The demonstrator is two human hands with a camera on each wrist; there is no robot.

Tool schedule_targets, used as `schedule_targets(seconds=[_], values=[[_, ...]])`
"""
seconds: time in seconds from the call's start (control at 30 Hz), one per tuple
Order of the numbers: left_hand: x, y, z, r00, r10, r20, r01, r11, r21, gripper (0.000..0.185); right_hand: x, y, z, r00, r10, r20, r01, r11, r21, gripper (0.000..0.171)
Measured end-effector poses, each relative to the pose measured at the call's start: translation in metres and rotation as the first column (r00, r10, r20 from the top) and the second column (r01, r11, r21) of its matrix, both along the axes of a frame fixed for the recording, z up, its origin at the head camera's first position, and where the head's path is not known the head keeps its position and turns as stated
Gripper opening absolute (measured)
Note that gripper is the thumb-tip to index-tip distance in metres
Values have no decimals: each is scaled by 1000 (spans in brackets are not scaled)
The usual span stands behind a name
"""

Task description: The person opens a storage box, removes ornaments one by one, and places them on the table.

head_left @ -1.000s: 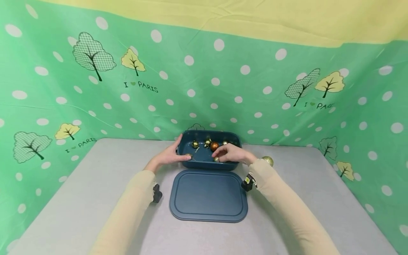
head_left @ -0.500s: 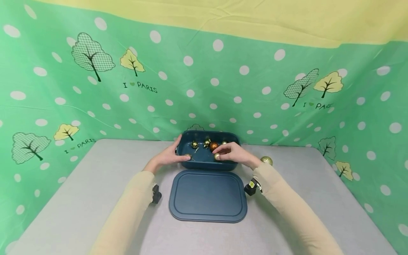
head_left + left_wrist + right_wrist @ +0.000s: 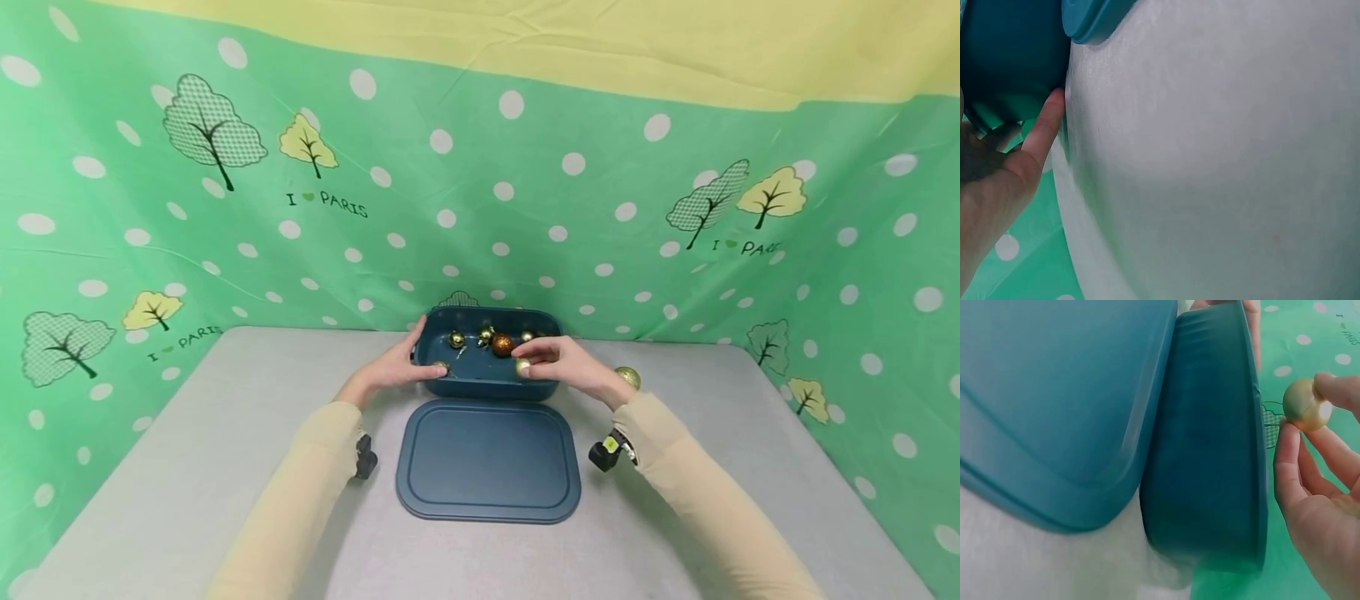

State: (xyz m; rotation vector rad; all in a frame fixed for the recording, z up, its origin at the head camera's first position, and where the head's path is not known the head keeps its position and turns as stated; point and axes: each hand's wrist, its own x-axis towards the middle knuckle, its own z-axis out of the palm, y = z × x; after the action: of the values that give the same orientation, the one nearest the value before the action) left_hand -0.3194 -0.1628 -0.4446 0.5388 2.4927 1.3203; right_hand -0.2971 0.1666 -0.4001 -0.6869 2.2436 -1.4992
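A dark blue rectangular box (image 3: 480,389) stands at the back of the table with several small gold baubles and an orange bauble (image 3: 502,344) in it. My left hand (image 3: 390,367) grips the box's left end, its thumb reaching over the front rim. Beside that thumb tip lies a small gold ornament (image 3: 446,366), partly hidden. In the left wrist view a finger lies along the box's outer wall (image 3: 1013,56). My right hand (image 3: 566,365) pinches a pale gold bauble (image 3: 1304,405) between thumb and fingers, above the box's right part.
The box's blue lid (image 3: 487,462) lies flat on the grey table (image 3: 495,558) just in front of the box. A larger glittery gold bauble (image 3: 628,377) sits right of the box, partly behind the right wrist. A green polka-dot cloth (image 3: 405,208) hangs behind the table.
My right hand has moved a little right and up with the pale gold bauble, which shows more clearly now. The left hand stays on the box.
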Motion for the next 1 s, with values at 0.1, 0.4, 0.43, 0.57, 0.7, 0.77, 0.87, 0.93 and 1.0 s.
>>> schedule_targets(seconds=[0.1,0.4,0.43,0.57,0.7,0.77,0.87,0.93,1.0], values=[[0,0,0,1000,-1,0,1,1000,8,110,3,6,2,1000,-20,-16,19,1000,-10,39],[1,0,2,1000,0,16,-1,1000,10,111,11,23,5,995,-93,-48,92,996,-14,42],[2,0,3,1000,0,16,0,1000,8,111,13,25,5,994,-101,-49,101,995,0,43],[3,1,4,1000,-8,9,8,1000,15,108,15,34,7,990,-131,-61,134,990,49,41],[15,4,24,1000,-22,21,22,999,33,104,15,44,5,986,-140,-89,144,989,41,40],[20,6,33,999,-27,29,26,999,32,101,16,49,4,984,-145,-106,150,988,34,40],[18,6,30,999,-27,31,26,999,23,101,17,57,3,977,-168,-127,175,984,44,40],[10,4,20,999,-22,26,21,1000,10,101,18,63,4,974,-185,-129,193,980,47,40],[4,2,11,1000,-18,16,18,1000,7,103,19,68,5,972,-197,-125,205,978,50,41]])
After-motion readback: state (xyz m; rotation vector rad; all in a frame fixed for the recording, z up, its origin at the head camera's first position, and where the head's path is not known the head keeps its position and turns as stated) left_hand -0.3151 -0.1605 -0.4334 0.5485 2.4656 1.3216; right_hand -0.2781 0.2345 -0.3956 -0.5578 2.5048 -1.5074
